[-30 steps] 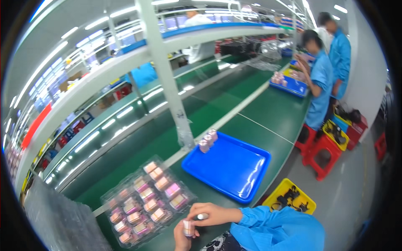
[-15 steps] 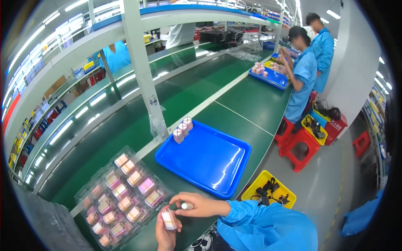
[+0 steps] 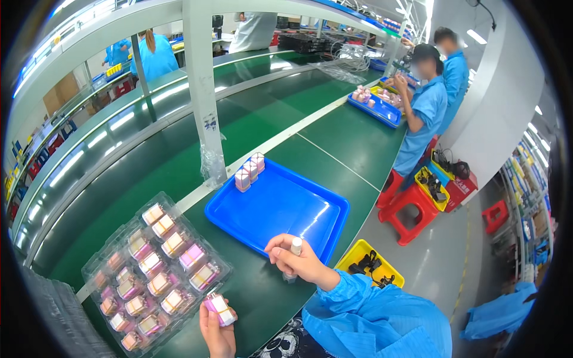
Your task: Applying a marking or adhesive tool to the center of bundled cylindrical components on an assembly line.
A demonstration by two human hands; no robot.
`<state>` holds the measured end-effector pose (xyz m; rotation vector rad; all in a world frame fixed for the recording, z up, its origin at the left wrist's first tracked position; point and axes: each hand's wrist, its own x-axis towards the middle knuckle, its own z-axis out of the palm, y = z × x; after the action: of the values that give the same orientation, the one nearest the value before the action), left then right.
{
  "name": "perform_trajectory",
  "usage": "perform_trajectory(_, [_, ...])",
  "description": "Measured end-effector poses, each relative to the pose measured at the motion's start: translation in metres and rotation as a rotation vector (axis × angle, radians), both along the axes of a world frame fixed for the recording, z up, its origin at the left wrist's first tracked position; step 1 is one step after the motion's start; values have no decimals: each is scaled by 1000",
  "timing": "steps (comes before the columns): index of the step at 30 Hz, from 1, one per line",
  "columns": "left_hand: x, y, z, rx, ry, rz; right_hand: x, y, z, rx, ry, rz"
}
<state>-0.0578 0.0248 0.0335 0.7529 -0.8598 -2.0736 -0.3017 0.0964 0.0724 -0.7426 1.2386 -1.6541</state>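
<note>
My left hand (image 3: 219,335) is closed around a small white and pink block with a thin yellowish band (image 3: 221,308), held low beside the clear plastic tray (image 3: 179,218). Several similar blocks sit in that tray's pockets. A whitish pen-like marker (image 3: 296,244) is gripped in my right hand (image 3: 303,264), with its upper end poking up past the fingers. This hand hovers at the near edge of a blue tray (image 3: 262,238). Three banded blocks (image 3: 250,170) stand in a row at the blue tray's far left corner.
A white post (image 3: 204,95) rises from the green bench behind the blue tray. To the right, a yellow bin (image 3: 358,253) holds black adapters and cables. Two people in blue work farther along the bench, near red stools (image 3: 412,218) and another blue tray (image 3: 382,113).
My right hand has moved away from the block, up and to the right, with the marker still in it. The left hand with its block has shifted left, and the view has turned slightly.
</note>
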Motion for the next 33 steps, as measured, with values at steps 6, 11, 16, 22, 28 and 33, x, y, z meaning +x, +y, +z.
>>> perform_trajectory(6, [1, 0, 7, -38, 35, -159, 15, -9, -19, 19, 16, 61])
perform_trajectory(11, [4, 4, -3, 44, 72, -222, 41, -13, -20, -11, 181, 318])
perform_trajectory(16, [0, 12, -3, 51, -4, -149, 58, -17, -4, -211, 605, 525])
perform_trajectory(22, [3, 17, -9, -55, 53, -78, 72, -21, -13, -127, 563, 582])
perform_trajectory(28, [-1, 5, 12, -82, 25, -155, 66, -34, -23, -292, 684, 332])
perform_trajectory(33, [7, 6, 14, -83, 103, -219, 70, -24, -15, -152, 563, 339])
